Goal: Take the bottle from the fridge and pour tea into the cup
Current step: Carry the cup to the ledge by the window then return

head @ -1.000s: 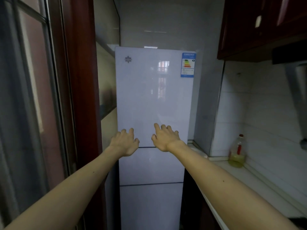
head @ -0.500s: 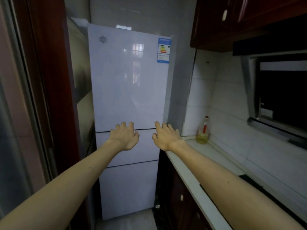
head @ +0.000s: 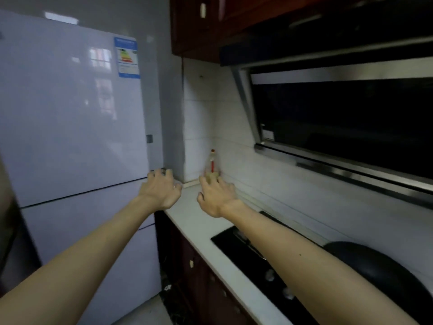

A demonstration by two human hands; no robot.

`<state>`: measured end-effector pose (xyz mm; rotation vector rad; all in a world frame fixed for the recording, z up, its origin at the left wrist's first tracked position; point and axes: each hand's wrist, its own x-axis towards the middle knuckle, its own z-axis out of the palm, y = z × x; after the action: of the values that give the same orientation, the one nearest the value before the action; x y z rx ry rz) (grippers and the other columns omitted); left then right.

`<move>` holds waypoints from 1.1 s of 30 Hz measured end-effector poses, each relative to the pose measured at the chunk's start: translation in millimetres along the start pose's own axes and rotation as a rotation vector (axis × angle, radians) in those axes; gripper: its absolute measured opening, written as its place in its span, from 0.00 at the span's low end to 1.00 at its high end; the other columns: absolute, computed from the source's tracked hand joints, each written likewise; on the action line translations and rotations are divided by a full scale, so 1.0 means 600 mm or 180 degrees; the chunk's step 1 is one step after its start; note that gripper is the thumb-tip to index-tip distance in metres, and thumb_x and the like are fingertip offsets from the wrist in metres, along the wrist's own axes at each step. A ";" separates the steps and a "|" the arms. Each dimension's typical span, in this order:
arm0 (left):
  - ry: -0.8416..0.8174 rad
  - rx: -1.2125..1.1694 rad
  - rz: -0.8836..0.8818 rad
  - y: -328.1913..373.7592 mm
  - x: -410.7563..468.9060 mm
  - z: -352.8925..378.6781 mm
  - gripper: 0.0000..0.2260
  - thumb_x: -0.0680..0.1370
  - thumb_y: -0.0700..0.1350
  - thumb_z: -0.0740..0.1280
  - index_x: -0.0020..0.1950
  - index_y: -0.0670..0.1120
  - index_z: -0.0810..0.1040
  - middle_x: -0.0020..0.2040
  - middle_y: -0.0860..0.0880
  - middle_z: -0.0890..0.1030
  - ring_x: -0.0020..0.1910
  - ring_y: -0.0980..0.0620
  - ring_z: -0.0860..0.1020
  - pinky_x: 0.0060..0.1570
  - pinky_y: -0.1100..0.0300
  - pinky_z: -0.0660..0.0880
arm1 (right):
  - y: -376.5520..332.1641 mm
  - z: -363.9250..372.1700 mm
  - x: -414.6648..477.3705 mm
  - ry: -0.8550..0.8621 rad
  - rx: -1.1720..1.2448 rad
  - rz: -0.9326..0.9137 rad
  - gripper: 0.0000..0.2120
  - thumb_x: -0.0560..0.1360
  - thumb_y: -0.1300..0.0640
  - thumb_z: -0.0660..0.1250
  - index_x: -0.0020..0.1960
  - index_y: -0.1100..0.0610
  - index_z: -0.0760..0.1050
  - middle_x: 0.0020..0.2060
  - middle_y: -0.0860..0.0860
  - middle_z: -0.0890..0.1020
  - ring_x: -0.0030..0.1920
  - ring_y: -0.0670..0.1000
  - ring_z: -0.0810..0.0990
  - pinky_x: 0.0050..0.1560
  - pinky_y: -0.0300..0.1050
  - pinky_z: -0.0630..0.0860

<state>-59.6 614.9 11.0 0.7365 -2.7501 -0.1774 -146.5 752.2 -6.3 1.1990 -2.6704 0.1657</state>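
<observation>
The fridge [head: 70, 125] fills the left side. It is a tall slab of glossy white with flat, handle-less doors divided by thin dark seams. The sheen reflects a window, and a blue-edged energy label [head: 126, 57] is stuck near the top right of the upper door. All doors are closed, so whatever is inside is hidden.

The left hand [head: 161, 191] reaches to the lower right corner of the upper door. Its fingers [head: 154, 177] are spread, loosely bent and hold nothing. The tips lie right at the door's edge by the seam, but blur makes it impossible to tell whether they touch it. The right hand [head: 216, 195] hangs over the pale, smooth worktop [head: 187, 212] just beside the fridge, fingers relaxed and apart, gripping nothing.

Past its fingertips, a small clear corner bottle [head: 212, 160] with a red cap and yellowish liquid stands against the white tiled wall [head: 234, 137]. The hand covers the bottle's base, so contact cannot be judged.

A black glass hob [head: 246, 249] is set into the worktop, with a dark, rounded pan [head: 379, 273] behind the right forearm. A steel-trimmed range hood [head: 339, 125] slopes above, under dark red wooden wall cabinets [head: 194, 26]. The lower cabinets [head: 199, 266] are dim. Motion blur softens the whole view.
</observation>
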 end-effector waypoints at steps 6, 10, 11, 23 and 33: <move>-0.0134 -0.0062 0.0621 0.198 0.008 0.066 0.21 0.80 0.50 0.54 0.69 0.39 0.64 0.65 0.33 0.67 0.65 0.35 0.66 0.64 0.46 0.65 | 0.189 -0.003 -0.096 -0.0037 -0.0168 0.0612 0.22 0.81 0.49 0.52 0.72 0.56 0.59 0.67 0.59 0.69 0.67 0.61 0.66 0.61 0.63 0.66; -0.0263 -0.0128 0.0947 0.331 0.004 0.110 0.22 0.80 0.51 0.53 0.71 0.39 0.63 0.70 0.32 0.63 0.68 0.35 0.64 0.67 0.46 0.64 | 0.308 -0.003 -0.168 -0.0034 -0.0224 0.1001 0.23 0.81 0.49 0.51 0.73 0.56 0.57 0.67 0.59 0.68 0.66 0.61 0.66 0.60 0.61 0.67; -0.0315 -0.0132 0.1031 0.365 -0.003 0.122 0.22 0.80 0.51 0.53 0.70 0.39 0.64 0.69 0.33 0.64 0.68 0.35 0.64 0.66 0.45 0.65 | 0.336 -0.002 -0.189 -0.0052 -0.0239 0.1099 0.22 0.81 0.49 0.51 0.73 0.56 0.57 0.67 0.59 0.68 0.66 0.61 0.67 0.59 0.61 0.67; -0.0878 -0.0341 0.1886 0.710 -0.165 0.235 0.23 0.81 0.52 0.53 0.72 0.41 0.62 0.68 0.36 0.65 0.67 0.38 0.65 0.65 0.44 0.67 | 0.617 -0.016 -0.486 -0.0254 -0.0314 0.2184 0.24 0.81 0.49 0.51 0.74 0.56 0.55 0.70 0.60 0.66 0.69 0.61 0.65 0.62 0.61 0.66; -0.1196 -0.0444 0.2651 0.908 -0.317 0.281 0.19 0.82 0.51 0.52 0.67 0.41 0.66 0.64 0.37 0.67 0.64 0.38 0.66 0.60 0.45 0.68 | 0.745 -0.057 -0.740 -0.0418 -0.0359 0.2980 0.23 0.82 0.49 0.50 0.73 0.57 0.56 0.69 0.59 0.67 0.67 0.60 0.65 0.61 0.62 0.66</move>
<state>-209.5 1188.0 -91.6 -0.5519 -3.0782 -0.3389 -188.7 1376.8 -85.0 -0.1504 -3.0721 0.0683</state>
